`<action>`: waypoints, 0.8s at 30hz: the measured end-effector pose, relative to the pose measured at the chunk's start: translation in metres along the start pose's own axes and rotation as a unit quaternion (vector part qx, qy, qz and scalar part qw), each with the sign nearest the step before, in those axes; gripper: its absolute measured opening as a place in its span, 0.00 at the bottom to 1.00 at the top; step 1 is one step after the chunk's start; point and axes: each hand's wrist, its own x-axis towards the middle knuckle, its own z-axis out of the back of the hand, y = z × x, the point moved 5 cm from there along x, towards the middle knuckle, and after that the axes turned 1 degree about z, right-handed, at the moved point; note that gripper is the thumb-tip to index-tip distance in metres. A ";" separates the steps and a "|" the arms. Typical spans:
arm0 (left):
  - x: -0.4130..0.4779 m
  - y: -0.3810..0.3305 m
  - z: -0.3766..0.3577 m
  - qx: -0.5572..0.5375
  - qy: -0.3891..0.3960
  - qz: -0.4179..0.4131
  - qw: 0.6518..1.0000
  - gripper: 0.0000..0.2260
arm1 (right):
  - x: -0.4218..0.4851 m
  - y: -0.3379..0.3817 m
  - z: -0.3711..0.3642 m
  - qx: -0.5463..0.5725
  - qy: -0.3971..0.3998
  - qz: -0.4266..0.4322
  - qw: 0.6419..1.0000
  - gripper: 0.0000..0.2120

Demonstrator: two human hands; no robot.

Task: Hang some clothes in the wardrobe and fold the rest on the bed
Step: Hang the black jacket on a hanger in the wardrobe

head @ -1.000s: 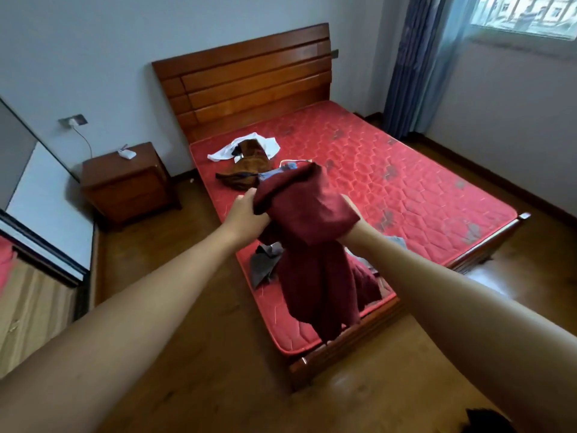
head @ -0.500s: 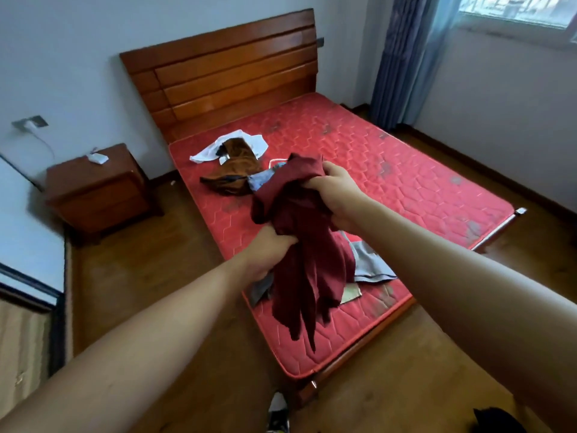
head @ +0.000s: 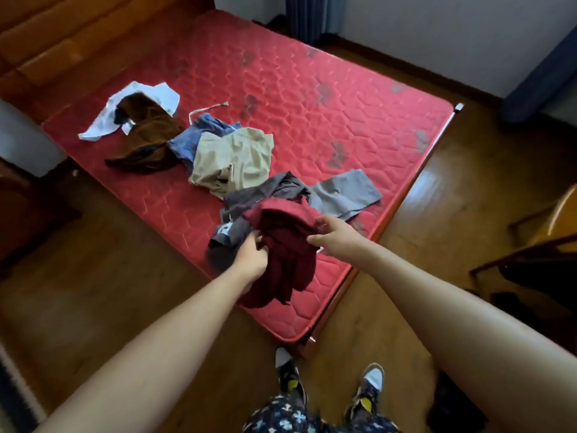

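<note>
Maroon cloth (head: 287, 245): bunched on the mattress (head: 312, 104) near its foot corner, partly lying over the grey cloth (head: 343, 192).
Left hand (head: 251, 256): fingers curled into the maroon cloth's left side, gripping it.
Right hand (head: 331, 232): fingers loosely bent at the cloth's right edge; whether they pinch it cannot be told.
Writing: a white patch (head: 225, 229) on the grey cloth, too blurred to read.
Other clothes: beige (head: 237, 157), blue (head: 187, 142), brown (head: 146, 132) and white (head: 100, 126) pieces in a row towards the headboard.
</note>
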 end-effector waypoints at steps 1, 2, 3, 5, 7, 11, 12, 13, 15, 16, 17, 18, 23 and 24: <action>0.003 0.009 -0.007 0.010 0.006 0.023 1.000 0.17 | -0.003 -0.014 0.004 -0.001 0.000 -0.014 1.000 0.16; 0.006 0.016 -0.012 0.023 0.011 0.044 0.999 0.19 | -0.006 -0.026 0.010 -0.006 -0.002 -0.023 1.000 0.18; 0.007 0.019 -0.017 0.042 0.019 0.055 0.997 0.19 | -0.011 -0.037 0.017 -0.019 -0.007 -0.030 0.999 0.20; 0.007 0.018 -0.025 0.076 0.045 0.050 0.995 0.19 | -0.023 -0.053 0.031 -0.055 -0.021 -0.037 0.998 0.20; 0.001 0.007 -0.037 0.104 0.079 0.017 0.991 0.19 | -0.038 -0.064 0.046 -0.073 -0.041 -0.034 0.996 0.19; -0.021 -0.040 -0.077 0.190 0.136 -0.094 0.968 0.16 | -0.079 -0.089 0.083 -0.129 -0.089 -0.017 0.988 0.15; -0.030 -0.055 -0.092 0.212 0.150 -0.120 0.958 0.16 | -0.092 -0.101 0.094 -0.151 -0.098 -0.017 0.984 0.14; -0.039 -0.069 -0.110 0.230 0.164 -0.144 0.948 0.16 | -0.107 -0.115 0.107 -0.171 -0.105 -0.025 0.979 0.14; -0.060 -0.096 -0.152 0.256 0.195 -0.181 0.929 0.16 | -0.138 -0.152 0.136 -0.182 -0.125 -0.058 0.974 0.16; -0.071 -0.108 -0.176 0.268 0.210 -0.197 0.919 0.16 | -0.155 -0.174 0.152 -0.175 -0.139 -0.078 0.972 0.17; -0.084 -0.119 -0.202 0.285 0.224 -0.214 0.907 0.16 | -0.172 -0.199 0.167 -0.166 -0.153 -0.099 0.969 0.17; -0.095 -0.128 -0.230 0.306 0.237 -0.229 0.893 0.17 | -0.189 -0.225 0.181 -0.157 -0.163 -0.121 0.967 0.18; -0.158 -0.153 -0.386 0.391 0.315 -0.265 0.823 0.18 | -0.281 -0.371 0.239 -0.095 -0.191 -0.231 0.949 0.20; -0.170 -0.154 -0.418 0.402 0.333 -0.273 0.808 0.19 | -0.298 -0.400 0.247 -0.081 -0.197 -0.250 0.945 0.20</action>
